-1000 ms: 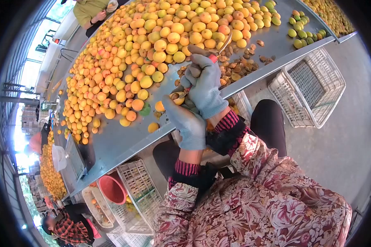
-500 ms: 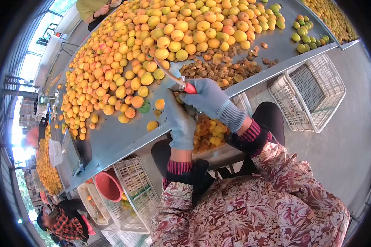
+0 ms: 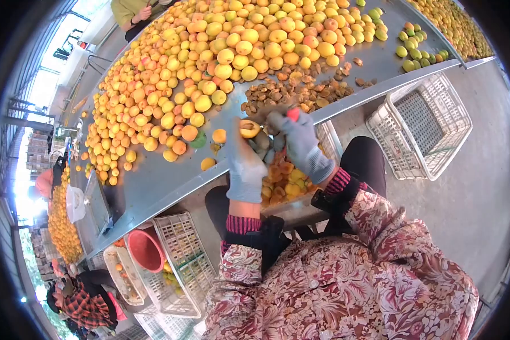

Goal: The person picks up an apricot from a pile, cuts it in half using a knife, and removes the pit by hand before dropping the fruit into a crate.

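We face a metal desk (image 3: 147,195) heaped with yellow fruit (image 3: 209,56), brown pits (image 3: 297,90) piled near its edge; a white crate (image 3: 396,139) stands on the bright room's floor (image 3: 436,215). The cut fruit (image 3: 249,129) sits between the thumb and fingers of our gloved left hand (image 3: 246,170), closed on it; our right hand's (image 3: 306,144) blurred fingers grip a red handle (image 3: 293,114) just beside.

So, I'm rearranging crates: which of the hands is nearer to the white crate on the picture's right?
Right. The right hand is to the left of the white crate, not touching it; the left hand is farther left, beyond the right hand.
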A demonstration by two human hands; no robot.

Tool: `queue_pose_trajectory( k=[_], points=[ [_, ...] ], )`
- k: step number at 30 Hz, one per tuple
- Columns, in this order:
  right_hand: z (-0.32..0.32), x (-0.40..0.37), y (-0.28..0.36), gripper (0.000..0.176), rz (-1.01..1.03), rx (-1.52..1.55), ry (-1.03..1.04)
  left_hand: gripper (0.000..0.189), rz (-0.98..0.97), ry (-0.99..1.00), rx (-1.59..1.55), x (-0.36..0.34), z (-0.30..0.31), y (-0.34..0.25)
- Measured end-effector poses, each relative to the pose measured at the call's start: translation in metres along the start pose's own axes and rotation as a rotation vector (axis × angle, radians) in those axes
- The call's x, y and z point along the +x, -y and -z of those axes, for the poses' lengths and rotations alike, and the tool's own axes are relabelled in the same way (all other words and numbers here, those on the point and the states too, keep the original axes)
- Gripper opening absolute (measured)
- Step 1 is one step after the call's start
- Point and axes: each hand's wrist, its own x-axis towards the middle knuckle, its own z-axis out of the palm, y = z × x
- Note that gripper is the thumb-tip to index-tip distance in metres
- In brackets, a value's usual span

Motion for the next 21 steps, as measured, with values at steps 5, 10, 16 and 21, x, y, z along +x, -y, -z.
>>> queue_pose_trajectory(
  k=[5,10,16,21],
  points=[
    [-0.003,0.004,0.045,0.027,0.252,0.425,-0.159,0.042,0.088,0.157,-0.093,-0.015,-0.001,-0.013],
    [-0.014,0.003,0.056,0.030,0.209,0.389,-0.150,0.039,-0.261,0.201,0.205,-0.019,0.005,0.001],
    [-0.015,0.008,0.045,0.021,0.265,0.410,-0.209,0.031,-1.001,0.171,0.813,-0.022,0.009,0.017],
    [-0.035,0.006,0.037,0.017,0.335,0.302,-0.394,0.025,-0.798,0.138,0.858,-0.005,0.011,0.036]
  ],
)
